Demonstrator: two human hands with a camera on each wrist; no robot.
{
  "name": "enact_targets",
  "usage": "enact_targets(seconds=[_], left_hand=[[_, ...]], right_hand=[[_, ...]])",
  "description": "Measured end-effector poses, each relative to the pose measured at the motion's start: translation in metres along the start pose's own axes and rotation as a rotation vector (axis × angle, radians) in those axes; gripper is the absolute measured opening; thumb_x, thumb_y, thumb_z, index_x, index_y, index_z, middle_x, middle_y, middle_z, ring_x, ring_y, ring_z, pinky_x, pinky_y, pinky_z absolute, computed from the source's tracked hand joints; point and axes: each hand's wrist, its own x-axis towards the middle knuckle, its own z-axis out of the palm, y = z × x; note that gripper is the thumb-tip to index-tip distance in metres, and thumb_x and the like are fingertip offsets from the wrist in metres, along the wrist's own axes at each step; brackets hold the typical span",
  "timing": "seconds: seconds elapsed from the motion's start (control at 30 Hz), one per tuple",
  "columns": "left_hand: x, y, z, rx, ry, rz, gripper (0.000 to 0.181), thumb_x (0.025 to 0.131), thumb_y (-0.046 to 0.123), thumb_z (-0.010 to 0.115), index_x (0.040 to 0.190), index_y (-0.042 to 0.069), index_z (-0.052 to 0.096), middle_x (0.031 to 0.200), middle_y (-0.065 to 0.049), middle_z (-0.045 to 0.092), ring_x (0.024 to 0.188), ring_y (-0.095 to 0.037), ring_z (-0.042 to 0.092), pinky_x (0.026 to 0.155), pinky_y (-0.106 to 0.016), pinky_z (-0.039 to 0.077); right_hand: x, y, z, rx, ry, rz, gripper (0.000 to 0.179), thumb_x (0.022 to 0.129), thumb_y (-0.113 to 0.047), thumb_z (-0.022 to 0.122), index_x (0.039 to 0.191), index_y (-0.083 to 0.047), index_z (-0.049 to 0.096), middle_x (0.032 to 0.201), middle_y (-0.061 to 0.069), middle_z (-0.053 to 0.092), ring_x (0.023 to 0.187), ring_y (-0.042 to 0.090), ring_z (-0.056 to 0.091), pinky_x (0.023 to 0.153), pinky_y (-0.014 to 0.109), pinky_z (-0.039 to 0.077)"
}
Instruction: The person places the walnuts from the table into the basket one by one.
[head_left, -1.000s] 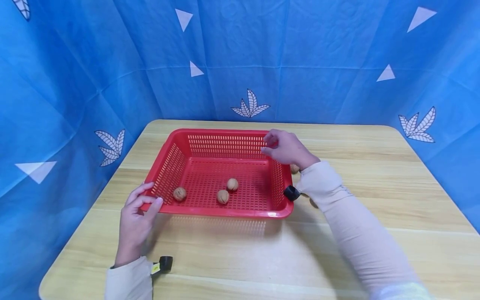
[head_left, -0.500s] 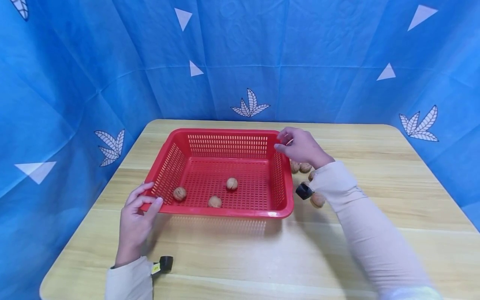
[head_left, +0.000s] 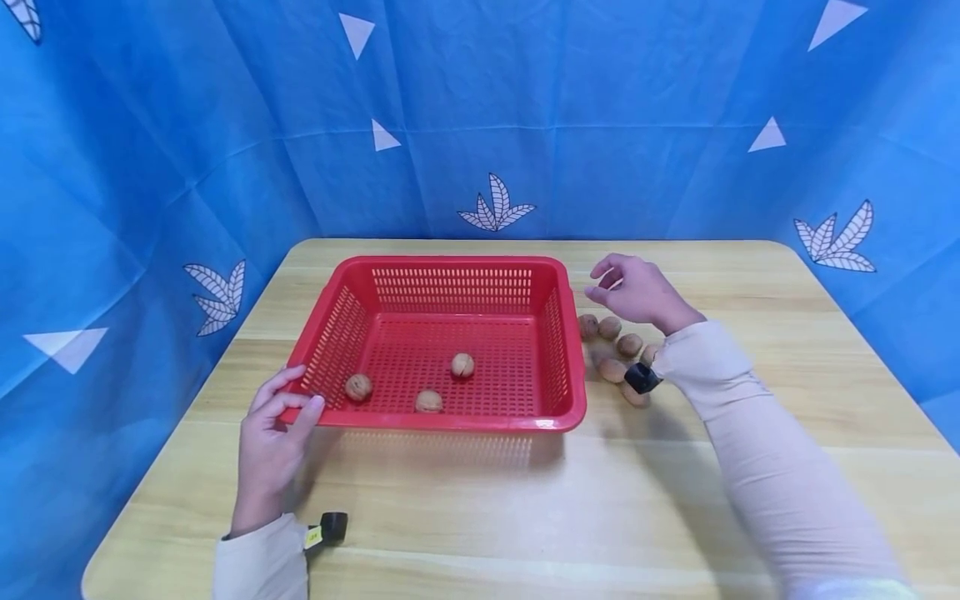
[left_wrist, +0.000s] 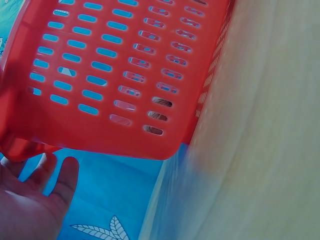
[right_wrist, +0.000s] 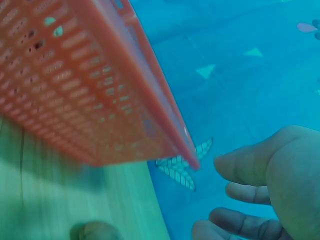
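Observation:
A red plastic basket [head_left: 453, 422] with slotted walls sits on the table with several walnuts inside, one walnut [head_left: 462, 365] near its middle. At the front left corner my left hand [head_left: 272, 450] holds the rim, its thumb on the front edge; the left wrist view has its fingers [left_wrist: 65, 182] below the rim. Beyond the basket's right wall, my right hand [head_left: 633, 290] hovers with loosely bent fingers and nothing between them. Several walnuts [head_left: 611, 370] lie on the table below it, partly hidden by the wrist and its camera. The right wrist view shows that hand [right_wrist: 295, 180] apart from the basket.
A light wooden table [head_left: 465, 508] carries everything, its rounded far edge close to a blue patterned curtain [head_left: 480, 100]. Small black cameras sit at the left wrist [head_left: 332, 527] and the right wrist [head_left: 642, 377].
My right hand has moved right, from over the basket's right wall to outside it, uncovering walnuts on the table. One walnut in the basket has rolled slightly left and forward. The left hand stays put.

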Motion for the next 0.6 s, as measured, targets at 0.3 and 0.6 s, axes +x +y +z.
enact_targets(seconds=[0.3, 0.6], left_hand=[[0.001, 0.001, 0.001, -0.002, 0.001, -0.01, 0.018, 0.089, 0.008, 0.07, 0.088, -0.009, 0.065, 0.136, 0.002, 0.05, 0.132, -0.02, 0.035, 0.076, -0.011, 0.049], [-0.002, 0.002, -0.001, 0.048, -0.004, -0.045, 0.019, 0.088, 0.011, 0.071, 0.09, -0.007, 0.066, 0.139, 0.003, 0.047, 0.134, -0.021, 0.033, 0.075, -0.009, 0.048]], right_hand=[[-0.007, 0.029, -0.007, -0.014, -0.014, 0.038, 0.039, 0.093, -0.029, 0.062, 0.119, 0.0, 0.056, 0.11, 0.021, 0.062, 0.103, 0.036, 0.057, 0.086, 0.05, 0.047], [-0.016, 0.055, -0.006, -0.035, -0.037, 0.067, 0.04, 0.093, -0.027, 0.063, 0.12, 0.001, 0.055, 0.11, 0.022, 0.062, 0.1, 0.037, 0.058, 0.085, 0.05, 0.046]])
